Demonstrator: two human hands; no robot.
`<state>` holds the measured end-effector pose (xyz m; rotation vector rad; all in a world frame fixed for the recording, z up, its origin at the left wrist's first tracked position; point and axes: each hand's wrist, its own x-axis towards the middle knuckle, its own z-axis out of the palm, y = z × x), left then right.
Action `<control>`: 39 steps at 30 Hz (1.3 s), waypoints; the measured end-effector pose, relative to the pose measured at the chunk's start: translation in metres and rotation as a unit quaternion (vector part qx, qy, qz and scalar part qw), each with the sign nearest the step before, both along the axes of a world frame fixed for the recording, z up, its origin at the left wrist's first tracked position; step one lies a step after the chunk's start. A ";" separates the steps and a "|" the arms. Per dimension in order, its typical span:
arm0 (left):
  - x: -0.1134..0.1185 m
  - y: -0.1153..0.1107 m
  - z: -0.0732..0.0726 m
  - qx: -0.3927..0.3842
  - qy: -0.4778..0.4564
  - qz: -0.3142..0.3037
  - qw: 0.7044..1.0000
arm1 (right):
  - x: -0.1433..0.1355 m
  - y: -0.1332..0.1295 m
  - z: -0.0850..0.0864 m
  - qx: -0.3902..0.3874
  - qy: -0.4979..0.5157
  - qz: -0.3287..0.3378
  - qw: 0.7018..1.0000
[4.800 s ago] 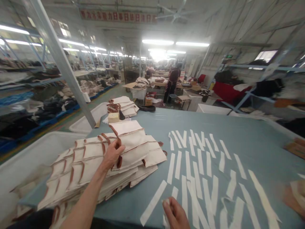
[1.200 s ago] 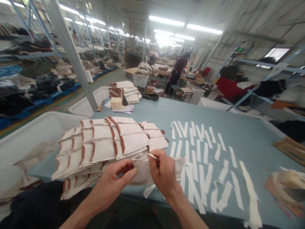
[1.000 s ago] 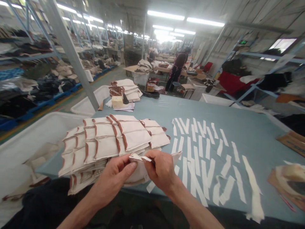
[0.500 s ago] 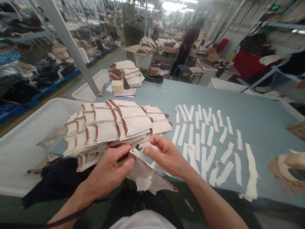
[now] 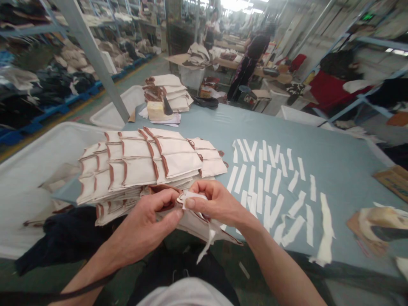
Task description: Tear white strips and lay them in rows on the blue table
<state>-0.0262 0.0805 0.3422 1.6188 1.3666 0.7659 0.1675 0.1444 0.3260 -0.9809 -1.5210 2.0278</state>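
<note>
My left hand [image 5: 145,227] is closed on a cream fabric bag piece [image 5: 194,225] with brown edging, pinching its upper corner between thumb and fingers. At that same corner my right hand [image 5: 219,203] pinches a white strip [image 5: 196,196], which lies against the edge of the piece. A thin white scrap [image 5: 207,246] dangles below the right hand. Just beyond both hands, a stack of cream pieces with brown edges [image 5: 178,163] overlaps in rows. Many white strips [image 5: 268,178] lie spread on the blue-grey table [image 5: 344,157] to the right.
White bins [image 5: 63,136] stand along the left, beside a metal post [image 5: 95,55]. Another cream stack [image 5: 174,91] and a yellowish block [image 5: 156,111] sit at the table's far left. A tape roll [image 5: 376,223] lies at right. A person [image 5: 251,59] stands in the background.
My right hand has brought the white strip left onto the corner of the bag piece. The wide white scrap below now hangs as a thin tail. The view has shifted slightly.
</note>
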 end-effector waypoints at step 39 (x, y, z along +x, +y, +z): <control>-0.012 0.007 -0.016 -0.014 -0.025 -0.105 0.994 | 0.010 -0.018 0.006 0.290 -0.135 -0.050 0.946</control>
